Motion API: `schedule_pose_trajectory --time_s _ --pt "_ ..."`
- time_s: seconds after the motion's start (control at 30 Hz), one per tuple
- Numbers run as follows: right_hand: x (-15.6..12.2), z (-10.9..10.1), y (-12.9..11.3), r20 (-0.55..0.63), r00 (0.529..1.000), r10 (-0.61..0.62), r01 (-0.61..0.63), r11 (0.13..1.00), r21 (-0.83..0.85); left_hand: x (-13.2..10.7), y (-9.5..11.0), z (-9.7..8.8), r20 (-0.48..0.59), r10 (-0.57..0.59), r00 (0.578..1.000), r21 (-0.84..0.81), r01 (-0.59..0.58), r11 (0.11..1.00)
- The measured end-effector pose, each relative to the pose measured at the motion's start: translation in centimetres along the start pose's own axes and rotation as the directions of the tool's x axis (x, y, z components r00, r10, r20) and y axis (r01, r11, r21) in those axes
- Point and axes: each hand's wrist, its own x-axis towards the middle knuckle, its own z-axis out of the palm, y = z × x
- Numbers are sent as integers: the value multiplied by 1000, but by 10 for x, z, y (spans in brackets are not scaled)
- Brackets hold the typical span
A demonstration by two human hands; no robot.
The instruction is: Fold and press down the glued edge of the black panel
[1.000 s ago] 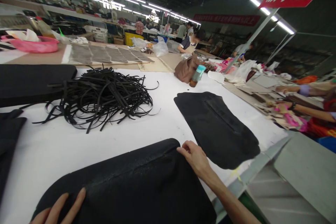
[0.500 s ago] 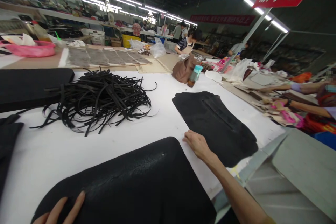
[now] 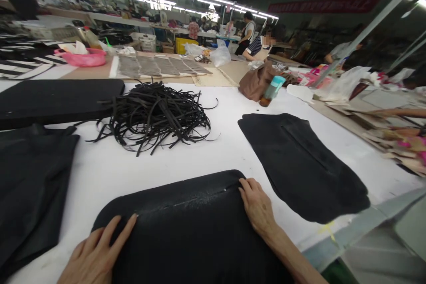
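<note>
A large black sheet (image 3: 199, 239) with rounded corners lies in front of me. A slit-like line with whitish marks runs near its far edge. My left hand (image 3: 96, 248) rests on its left side with fingers spread, fingertips by the left end of the line. At the far right corner, my right hand (image 3: 258, 204) touches the sheet with bent fingers slightly apart; whether any finger is under the edge is hidden. To the right lies a stack of black cut pieces (image 3: 306, 168), the top one with a long slit. Beyond is a tangled heap of black strips (image 3: 159, 115).
Black material (image 3: 33, 186) lies at the left, with a thick black slab (image 3: 60, 100) behind it. A blue-lidded bottle (image 3: 272, 91) leans by a brown bag (image 3: 254, 82). Further back are a pink basin (image 3: 81, 57) and grey sheets (image 3: 159, 67). A co-worker (image 3: 259, 46) sits beyond.
My right hand has gone from beside the sheet onto its far right corner. More of my left hand shows on the sheet. The view has swung left.
</note>
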Motion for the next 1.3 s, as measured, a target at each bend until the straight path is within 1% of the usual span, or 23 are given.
schedule_pose_trajectory --time_s 0.07,0.13,0.2,0.27,0.33,0.37,0.43,0.5,0.53,0.6,0.63,0.7,0.77,0.83,0.87,0.93,1.03,1.1,1.17,1.23,1.3 --pt "2 2 5 10 1000 -3 3 1000 -26 0 0 -7 1 -16 1000 47 15 999" --pt "2 2 9 18 1000 -3 4 999 -37 0 -1 -10 4 -27 1000 48 27 998" --pt "3 2 10 34 999 3 -2 999 -33 0 -5 -10 -6 -19 1000 17 19 1000" --pt "3 1 10 56 998 16 -14 1000 -23 0 -14 -4 -38 -16 999 -32 14 999" --pt "3 -3 11 88 996 29 -26 999 -33 -2 -27 5 -104 -38 994 -89 29 996" --pt "3 -5 12 103 994 35 -28 998 -64 -3 -35 10 -149 -57 987 -119 40 992" --pt "5 -10 16 121 992 42 -20 984 -180 -4 -53 20 -243 -91 966 -175 49 983" --pt "12 -14 18 103 994 33 -1 956 -294 -2 -67 28 -323 -134 937 -226 61 972" --pt "19 -15 16 85 996 12 15 948 -318 0 -72 30 -352 -155 923 -246 69 967" --pt "36 -20 2 64 996 -56 73 953 -293 7 -75 27 -389 -174 905 -277 65 959" --pt "47 -23 -11 69 993 -98 113 960 -255 12 -72 23 -392 -167 905 -291 51 956" --pt "72 -30 -44 105 979 -174 189 968 -162 22 -61 11 -363 -115 925 -313 -5 950" --pt "99 -36 -82 122 968 -221 232 969 -85 33 -45 -5 -298 -52 953 -338 -55 940" --pt "124 -35 -115 105 962 -254 261 963 -64 44 -28 -22 -228 13 974 -365 -98 926" --pt "137 -32 -127 102 963 -248 256 964 -71 49 -20 -29 -195 38 980 -385 -112 916" --pt "158 -22 -144 115 969 -217 227 970 -89 56 -8 -42 -134 72 988 -427 -123 896" --pt "176 -7 -150 164 965 -203 218 972 -84 62 2 -52 -102 82 991 -475 -121 871" --pt "175 -4 -148 193 953 -232 247 967 -57 63 4 -55 -132 88 987 -518 -144 843" --pt "161 -7 -145 220 931 -293 302 953 -9 64 7 -57 -173 101 980 -592 -185 784" --pt "137 -16 -144 245 893 -378 376 925 56 67 11 -60 -193 124 973 -679 -224 699" --pt "109 -28 -144 251 846 -471 447 882 151 72 19 -66 -165 178 970 -756 -240 608"
